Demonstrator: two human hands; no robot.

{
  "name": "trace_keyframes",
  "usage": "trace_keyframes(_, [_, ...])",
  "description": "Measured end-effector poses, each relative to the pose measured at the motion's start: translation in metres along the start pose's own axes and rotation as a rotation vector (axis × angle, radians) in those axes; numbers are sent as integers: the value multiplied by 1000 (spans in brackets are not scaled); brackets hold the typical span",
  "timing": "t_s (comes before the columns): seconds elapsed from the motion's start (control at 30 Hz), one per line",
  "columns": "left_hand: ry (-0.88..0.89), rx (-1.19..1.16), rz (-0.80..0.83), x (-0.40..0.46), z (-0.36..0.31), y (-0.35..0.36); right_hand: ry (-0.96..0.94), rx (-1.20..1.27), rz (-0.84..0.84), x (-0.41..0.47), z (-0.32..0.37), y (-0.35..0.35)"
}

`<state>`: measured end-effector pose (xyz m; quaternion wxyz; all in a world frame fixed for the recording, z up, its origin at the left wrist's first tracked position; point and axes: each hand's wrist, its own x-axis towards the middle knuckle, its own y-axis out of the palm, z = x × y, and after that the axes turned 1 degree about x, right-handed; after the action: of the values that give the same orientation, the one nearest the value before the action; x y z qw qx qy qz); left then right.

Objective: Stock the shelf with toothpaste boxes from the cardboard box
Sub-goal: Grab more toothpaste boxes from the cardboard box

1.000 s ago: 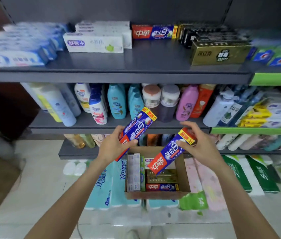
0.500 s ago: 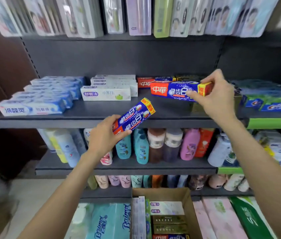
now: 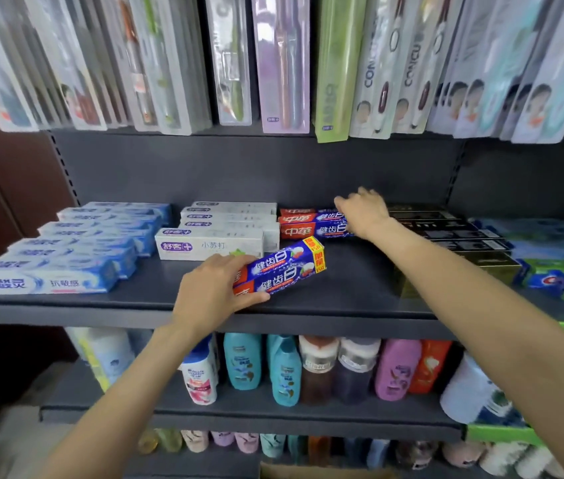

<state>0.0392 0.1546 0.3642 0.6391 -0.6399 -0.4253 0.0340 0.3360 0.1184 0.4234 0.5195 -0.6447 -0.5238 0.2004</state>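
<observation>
On the left of the grey shelf (image 3: 342,292), rows of pale blue-and-white toothpaste boxes (image 3: 45,280) run from the front edge back toward the rear panel. Just to their right sits a stack of white toothpaste boxes (image 3: 209,244), set back from the front edge.

The left hand (image 3: 216,292) grips a blue-and-red toothpaste box (image 3: 282,269) by its red end, thumb under the near side and fingers curled over the top. This box is tilted, its yellow-tagged end pointing up and to the right, over the bare middle of the shelf just inside the front edge; whether its lower end touches the shelf cannot be told.

Behind it, toward the rear of the shelf, lies a short row of matching blue-and-red boxes (image 3: 308,224), touching the white stack on their left. The right hand (image 3: 365,212) rests on the right end of that row with fingers loosely bent over the boxes; whether it pinches one or only presses on it cannot be told.

Right of the hand run black and gold toothpaste boxes (image 3: 453,236), then blue-and-green boxes (image 3: 557,271) at the shelf's right end.

Toothbrush packs (image 3: 280,63) hang above. Shampoo bottles (image 3: 284,371) stand on the shelf below, and a strip of the cardboard box (image 3: 325,471) shows at the bottom edge.
</observation>
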Motion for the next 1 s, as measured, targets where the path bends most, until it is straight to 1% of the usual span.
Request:
trace_keyframes(0.07, [-10, 9, 5, 5, 1, -3, 4, 53, 22, 9, 4, 7])
trace_keyframes(0.1, [-14, 21, 9, 8, 1, -5, 17, 141, 5, 10, 6, 7])
trace_keyframes(0.17, [-9, 63, 31, 14, 0, -8, 44, 435, -93, 1, 7, -1])
trace_keyframes(0.2, [3, 94, 51, 17, -1, -9, 15, 609, -161, -10, 8, -8])
trace_keyframes(0.23, [20, 129, 71, 22, -4, -10, -56, 765, -216, -21, 8, -15])
trace_keyframes(0.27, [41, 161, 95, 27, -8, -10, -168, 868, -225, -35, 8, -24])
trace_keyframes(0.3, [66, 184, 119, 34, -14, -8, -302, 888, -183, -50, 10, -34])
trace_keyframes(0.33, [92, 196, 142, 41, -20, -6, -417, 833, -120, -63, 13, -40])
trace_keyframes(0.37, [116, 196, 155, 48, -27, -3, -491, 736, -62, -71, 17, -42])
trace_keyframes(0.4, [131, 182, 161, 54, -34, 1, -523, 644, -24, -75, 21, -40])
trace_keyframes(0.47, [148, 133, 124, 62, -47, 8, -501, 568, 15, -73, 25, -33])
trace_keyframes(0.53, [143, 32, 16, 64, -47, 16, -456, 596, 63, -65, 20, -26])
trace_keyframes(0.6, [121, -94, -119, 64, -32, 22, -437, 558, 91, -58, 10, -22])
trace_keyframes(0.63, [100, -108, -163, 65, -21, 26, -423, 512, 94, -55, 7, -21])
trace_keyframes(0.67, [69, -89, -173, 66, -8, 30, -402, 460, 89, -52, 4, -20])
trace_keyframes(0.7, [37, -48, -146, 67, 5, 34, -367, 402, 75, -50, 3, -19])
trace_keyframes(0.8, [-77, 65, 45, 68, 35, 49, -252, 215, -12, -41, 5, -15])
trace_keyframes(0.83, [-90, 88, 81, 68, 40, 53, -213, 183, -21, -37, 6, -13])
trace_keyframes(0.93, [-87, 101, 97, 69, 42, 56, -111, 140, -9, -23, 11, -9])
trace_keyframes(1.0, [-98, 92, 96, 70, 40, 57, -83, 172, 8, -13, 16, -6])
